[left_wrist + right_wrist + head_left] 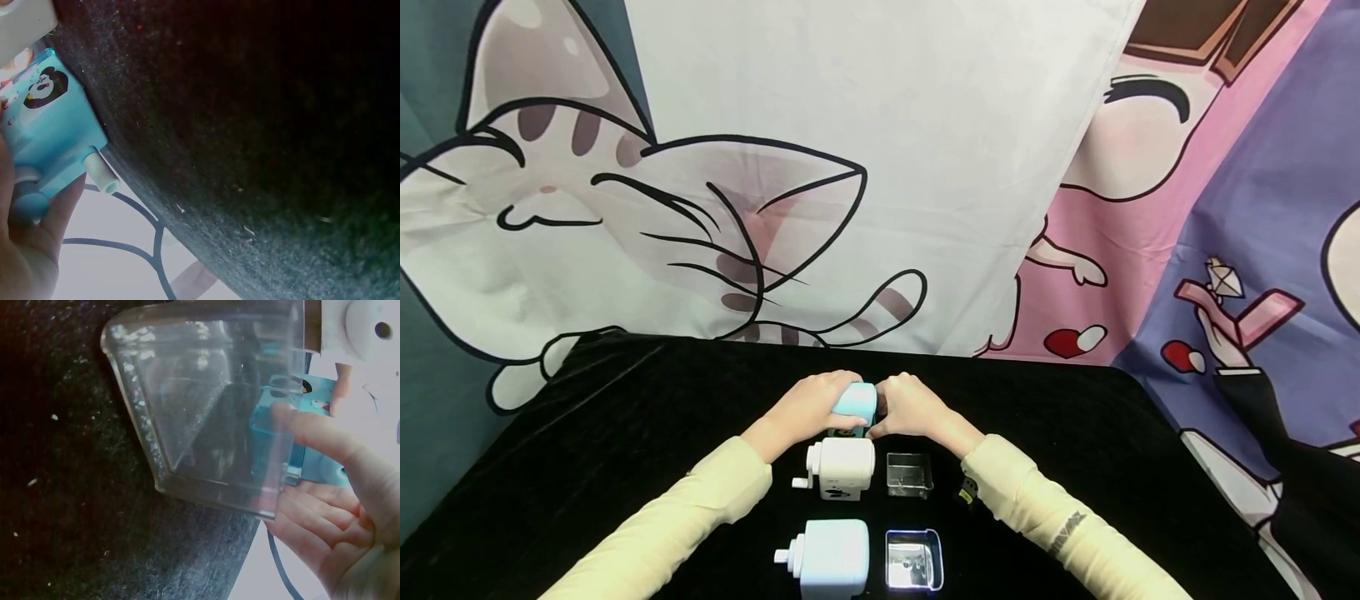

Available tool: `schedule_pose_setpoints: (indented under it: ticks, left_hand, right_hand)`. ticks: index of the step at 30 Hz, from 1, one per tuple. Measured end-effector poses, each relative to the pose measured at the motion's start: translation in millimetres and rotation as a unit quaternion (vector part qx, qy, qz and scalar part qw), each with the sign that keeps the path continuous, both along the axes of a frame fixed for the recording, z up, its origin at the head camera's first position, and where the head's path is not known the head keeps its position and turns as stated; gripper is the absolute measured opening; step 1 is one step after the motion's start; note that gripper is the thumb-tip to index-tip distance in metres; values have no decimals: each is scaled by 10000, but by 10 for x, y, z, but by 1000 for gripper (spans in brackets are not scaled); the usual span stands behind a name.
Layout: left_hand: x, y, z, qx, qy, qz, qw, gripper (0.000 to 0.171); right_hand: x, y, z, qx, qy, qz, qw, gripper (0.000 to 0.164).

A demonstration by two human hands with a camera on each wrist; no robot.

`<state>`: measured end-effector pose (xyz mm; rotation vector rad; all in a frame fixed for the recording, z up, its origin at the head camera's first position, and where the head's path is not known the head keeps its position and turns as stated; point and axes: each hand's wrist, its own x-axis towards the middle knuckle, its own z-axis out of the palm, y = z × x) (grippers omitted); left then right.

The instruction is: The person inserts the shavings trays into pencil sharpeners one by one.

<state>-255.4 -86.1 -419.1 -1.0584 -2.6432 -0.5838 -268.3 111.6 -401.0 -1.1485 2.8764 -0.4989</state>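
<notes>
My left hand (816, 406) grips a light blue crank pencil sharpener (856, 402), fingers over its top and thumb at the near side. The left wrist view shows the sharpener's blue body (56, 125) with a penguin picture, its pale crank handle (101, 173) pointing outward. Against the opposite end, my right hand (913, 406) holds a translucent blue shavings drawer (265, 440) between thumb and fingers. That drawer sits at the sharpener's body and is partly seen through a clear tray in the right wrist view.
Nearer on the black cloth (700, 533) stand a white crank sharpener (846, 467) and a pale blue one (835, 554). To their right lie a clear tray (909, 476) and a blue-rimmed tray (913, 560). A small dark-and-yellow object (967, 492) lies by the right sleeve.
</notes>
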Motion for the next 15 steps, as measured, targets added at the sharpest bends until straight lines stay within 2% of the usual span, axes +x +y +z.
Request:
schedule_pose_setpoints:
  ticks: [15]
  left_hand:
    - [2, 3, 5, 13, -117, 9, 9999, 53]
  right_hand:
    - [-18, -31, 6, -110, -233, -78, 9996, 28]
